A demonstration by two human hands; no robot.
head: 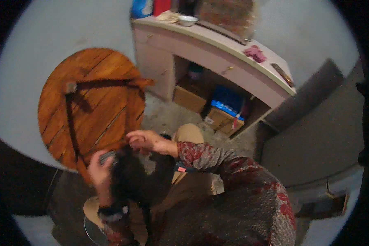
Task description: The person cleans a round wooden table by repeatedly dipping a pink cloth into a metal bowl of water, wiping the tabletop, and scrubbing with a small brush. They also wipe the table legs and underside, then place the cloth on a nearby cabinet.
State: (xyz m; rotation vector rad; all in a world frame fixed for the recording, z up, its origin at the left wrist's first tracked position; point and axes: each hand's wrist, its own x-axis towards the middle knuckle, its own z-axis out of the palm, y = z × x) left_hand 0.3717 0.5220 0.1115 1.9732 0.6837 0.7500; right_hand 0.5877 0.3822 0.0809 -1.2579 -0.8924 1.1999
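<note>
A round wooden tabletop (pixel 101 123) stands on edge against the wall, its slatted underside and leg frame facing me. My left hand (pixel 101 169), with a dark band at the wrist, curls round a small grey object (pixel 107 156) near the frame's lower end. Close to the tabletop's lower right edge is my right hand (pixel 143 141), its fingers bent; whether it grips anything is hidden by blur. A dark, blurred thing (pixel 138 175) lies between and below both hands, and its kind cannot be told.
A pink desk (pixel 203 67) along the wall bears a white bowl (pixel 188 20), a mirror-like panel (pixel 227 18) and a pink cloth (pixel 255 54). Cardboard boxes (pixel 189 100) and a blue bag (pixel 227 100) sit beneath it. A large dark grey panel (pixel 313 132) stands at the right.
</note>
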